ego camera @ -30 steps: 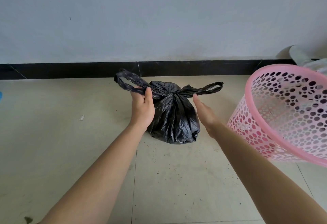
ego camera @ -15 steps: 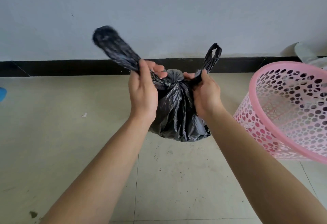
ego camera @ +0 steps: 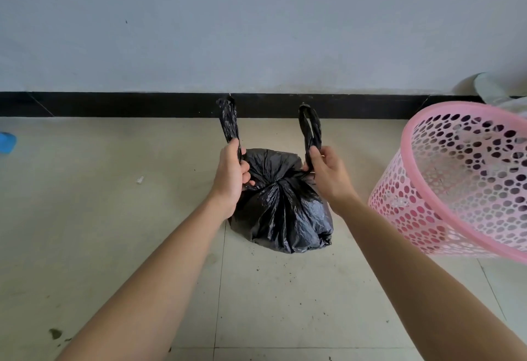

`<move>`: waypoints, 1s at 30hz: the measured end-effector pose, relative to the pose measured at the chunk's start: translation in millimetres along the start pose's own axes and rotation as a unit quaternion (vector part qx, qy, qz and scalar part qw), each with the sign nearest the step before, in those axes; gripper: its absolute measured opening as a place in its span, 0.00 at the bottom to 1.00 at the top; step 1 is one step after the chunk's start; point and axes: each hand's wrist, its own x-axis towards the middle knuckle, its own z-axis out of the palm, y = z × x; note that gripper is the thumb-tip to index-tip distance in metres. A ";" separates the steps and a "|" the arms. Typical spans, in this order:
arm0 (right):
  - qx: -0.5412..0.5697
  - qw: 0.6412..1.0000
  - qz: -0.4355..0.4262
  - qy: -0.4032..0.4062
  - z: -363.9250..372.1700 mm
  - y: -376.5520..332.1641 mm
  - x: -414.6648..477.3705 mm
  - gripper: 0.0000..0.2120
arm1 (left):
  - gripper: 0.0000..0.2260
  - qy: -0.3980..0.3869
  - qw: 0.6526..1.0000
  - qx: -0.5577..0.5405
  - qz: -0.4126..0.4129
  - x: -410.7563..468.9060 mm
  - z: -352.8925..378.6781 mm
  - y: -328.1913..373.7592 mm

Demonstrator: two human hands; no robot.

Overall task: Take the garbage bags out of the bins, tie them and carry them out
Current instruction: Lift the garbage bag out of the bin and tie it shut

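A black garbage bag [ego camera: 282, 212] sits on the tiled floor in the middle of the view, its neck gathered into a knot at the top. My left hand [ego camera: 231, 178] grips the bag's left handle loop, which stands upright above my fist. My right hand [ego camera: 328, 172] pinches the right handle loop, also pointing up. The two hands are apart, one on each side of the knot. A pink perforated plastic bin [ego camera: 422, 212] stands at the right, tilted toward me, with no bag in it.
A grey wall with a black skirting strip [ego camera: 114, 104] runs behind the bag. A blue object [ego camera: 7, 142] shows at the left edge and a pale bag [ego camera: 490, 86] behind the bin. A scrap of litter [ego camera: 139, 180] and crumbs lie on the floor.
My right hand took hold of the right handle. Both hands pulled the handles up, then moved apart and lower; the knot looks drawn tighter and the bag rests on the floor.
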 end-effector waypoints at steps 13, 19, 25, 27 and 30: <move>-0.003 0.988 -0.077 -0.137 4.0 -13.1 -5.8 0.10 | 0.07 -0.149 0.988 -0.024 -0.035 9.1 -15.8 6.2; -0.101 0.975 -0.106 -0.168 9.5 -12.2 -8.0 0.12 | 0.11 -0.129 0.991 0.028 -0.008 1.3 -8.5 13.1; -0.190 0.962 -0.138 -0.138 -0.9 -2.8 -4.2 0.19 | 0.12 -0.060 0.991 -0.094 -0.071 6.1 -14.1 12.2; -0.168 0.973 -0.122 -0.104 -1.8 1.0 -3.8 0.13 | 0.12 -0.078 0.990 -0.083 -0.079 6.0 -17.4 13.8; -0.134 0.982 -0.096 -0.096 1.0 1.4 -5.6 0.08 | 0.10 -0.153 0.986 -0.042 -0.060 5.0 -24.1 12.5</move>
